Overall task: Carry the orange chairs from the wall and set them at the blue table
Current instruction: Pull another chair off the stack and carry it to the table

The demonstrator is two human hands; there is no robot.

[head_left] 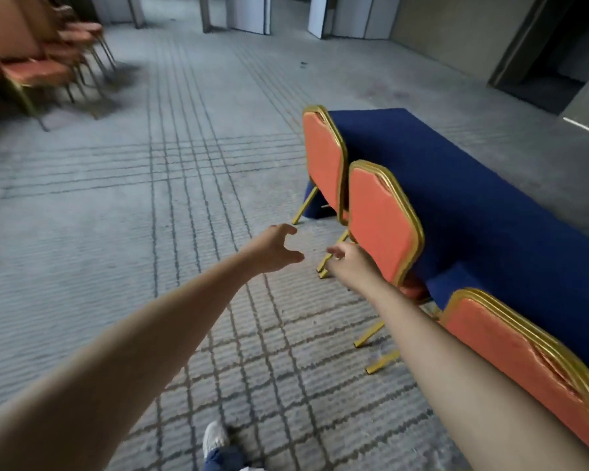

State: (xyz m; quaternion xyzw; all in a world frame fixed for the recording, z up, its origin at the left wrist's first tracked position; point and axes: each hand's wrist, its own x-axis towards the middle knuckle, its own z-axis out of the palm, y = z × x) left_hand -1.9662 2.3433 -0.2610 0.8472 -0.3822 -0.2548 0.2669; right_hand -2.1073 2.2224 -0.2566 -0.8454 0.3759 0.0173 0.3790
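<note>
Stacked orange chairs stand far to the left of the blue table, well apart from it across the grey patterned carpet, blurred in the upper corner of the view. Nearer the table, at the bottom edge, a white shoe shows on the carpet. The left hand reaches out left of the table, thumb and curved fingers spread apart with nothing between them. The right hand is stretched out just beside it, closer to the table, its fingers loosely bent and holding nothing; whether it touches the chair behind it cannot be told.

Three orange chairs with gold frames stand along the table's left side, backs turned away from it. The far chair sits at the table's far corner, the middle chair just beside it with its seat tucked under the cloth, and the near chair at the table's near end, partly behind the right forearm.
</note>
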